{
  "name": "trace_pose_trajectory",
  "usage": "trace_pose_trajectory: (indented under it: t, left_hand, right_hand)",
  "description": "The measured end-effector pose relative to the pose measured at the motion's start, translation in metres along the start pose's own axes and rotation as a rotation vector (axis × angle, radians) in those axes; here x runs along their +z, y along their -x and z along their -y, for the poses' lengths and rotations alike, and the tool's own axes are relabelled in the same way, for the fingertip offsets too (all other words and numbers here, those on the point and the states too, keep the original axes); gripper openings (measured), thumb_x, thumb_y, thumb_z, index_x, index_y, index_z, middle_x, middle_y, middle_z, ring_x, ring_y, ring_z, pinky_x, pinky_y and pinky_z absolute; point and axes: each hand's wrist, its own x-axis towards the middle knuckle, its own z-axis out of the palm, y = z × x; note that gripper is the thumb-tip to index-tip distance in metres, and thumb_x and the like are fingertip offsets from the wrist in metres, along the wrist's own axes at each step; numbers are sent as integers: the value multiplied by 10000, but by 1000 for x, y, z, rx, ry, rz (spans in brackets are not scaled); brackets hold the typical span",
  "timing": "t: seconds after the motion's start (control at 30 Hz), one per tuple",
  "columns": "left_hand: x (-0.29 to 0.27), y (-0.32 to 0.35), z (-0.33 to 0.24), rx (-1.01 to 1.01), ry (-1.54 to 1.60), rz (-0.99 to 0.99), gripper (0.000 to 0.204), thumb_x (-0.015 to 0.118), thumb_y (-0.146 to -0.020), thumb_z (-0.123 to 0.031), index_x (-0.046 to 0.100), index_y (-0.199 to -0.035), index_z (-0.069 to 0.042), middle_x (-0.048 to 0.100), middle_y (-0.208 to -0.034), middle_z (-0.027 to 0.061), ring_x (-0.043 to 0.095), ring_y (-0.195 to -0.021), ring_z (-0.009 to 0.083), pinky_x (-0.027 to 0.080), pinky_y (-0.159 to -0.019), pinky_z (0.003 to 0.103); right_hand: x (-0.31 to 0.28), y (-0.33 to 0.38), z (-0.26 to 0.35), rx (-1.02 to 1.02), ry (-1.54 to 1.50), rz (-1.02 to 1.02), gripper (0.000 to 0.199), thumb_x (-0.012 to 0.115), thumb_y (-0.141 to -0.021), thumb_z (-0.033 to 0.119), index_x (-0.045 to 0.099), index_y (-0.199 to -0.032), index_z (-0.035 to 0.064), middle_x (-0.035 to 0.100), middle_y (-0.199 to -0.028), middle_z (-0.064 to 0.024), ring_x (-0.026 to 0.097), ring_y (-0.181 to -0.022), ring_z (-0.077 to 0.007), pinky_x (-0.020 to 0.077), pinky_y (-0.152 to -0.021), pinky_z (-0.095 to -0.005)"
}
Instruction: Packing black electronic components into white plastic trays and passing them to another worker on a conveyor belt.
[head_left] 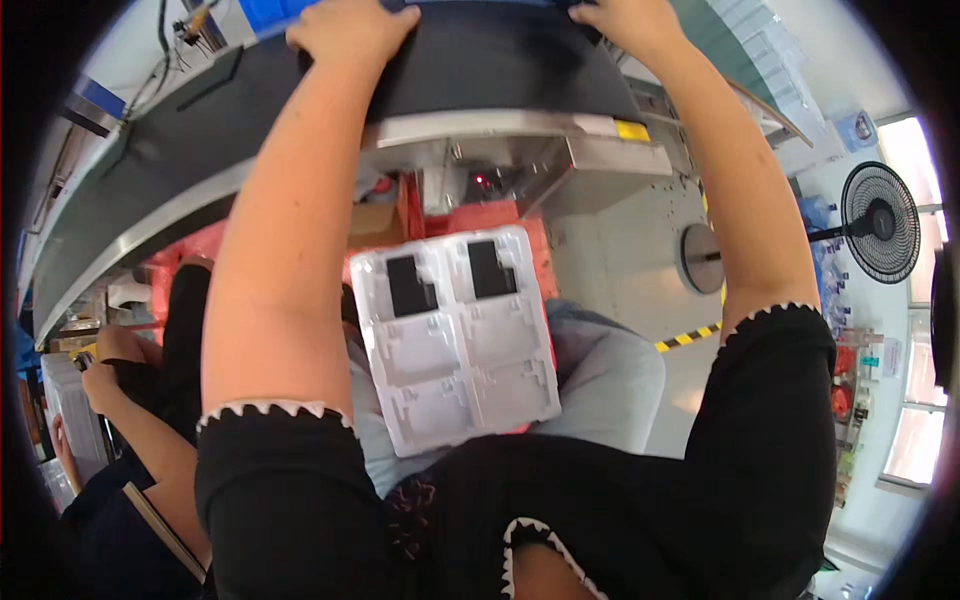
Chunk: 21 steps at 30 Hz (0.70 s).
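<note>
Both my arms reach forward over a dark bench top (500, 60). My left hand (352, 28) is at its far part, thumb stretched out to the right; the upper edge of the view cuts off most of its fingers. Farther right, my right hand (632, 22) is beside the bench's right end, its fingertips next to something dark, also partly cut off. What either hand touches or holds there cannot be made out. On my lap lies a clear plastic tray (462, 345) with several compartments. A flat black piece (412, 284) sits in its far left compartment, another black piece (492, 268) in the far right one.
A metal box (610, 175) hangs under the bench's front edge. Red sheeting (480, 215) and a cardboard box (375, 225) lie beneath. At left, a co-worker's arm (150, 430) is close by. A black fan (880, 222) stands at right, near striped floor tape (690, 338).
</note>
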Motion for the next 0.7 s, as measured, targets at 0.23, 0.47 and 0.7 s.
trace_pose_trajectory:
  t: [0.23, 0.47, 0.7]
  left_hand:
    - [-48, 65, 24, 212, 321, 183, 644, 683, -673, -385, 521, -1110, 59, 604, -967, 215, 572, -899, 380, 442, -837, 432]
    - [-29, 220, 58, 722, 597, -94, 849, 764, -619, -208, 350, -1328, 10, 484, -1211, 194, 470, -1079, 360, 372, -930, 426]
    - [40, 318, 104, 780, 520, 375, 875, 749, -615, -197, 300, -1332, 26, 354, -1342, 201, 390, -1187, 357, 316, -1008, 427]
  right_hand:
    - [98, 187, 41, -137, -711, -319, 282, 636, -834, 229, 541, -717, -10, 492, -617, -57, 436, -586, -120, 367, -520, -275]
    - [280, 302, 97, 203, -947, 207, 468, 547, -865, 399, 540, -639, -11, 554, -630, -155, 540, -598, -257, 429, -552, -380]
    - [270, 284, 91, 88, -503, 395, 523, 508, -830, 517, 643, -733, 21, 630, -714, -146, 629, -680, -300, 482, -569, -418]
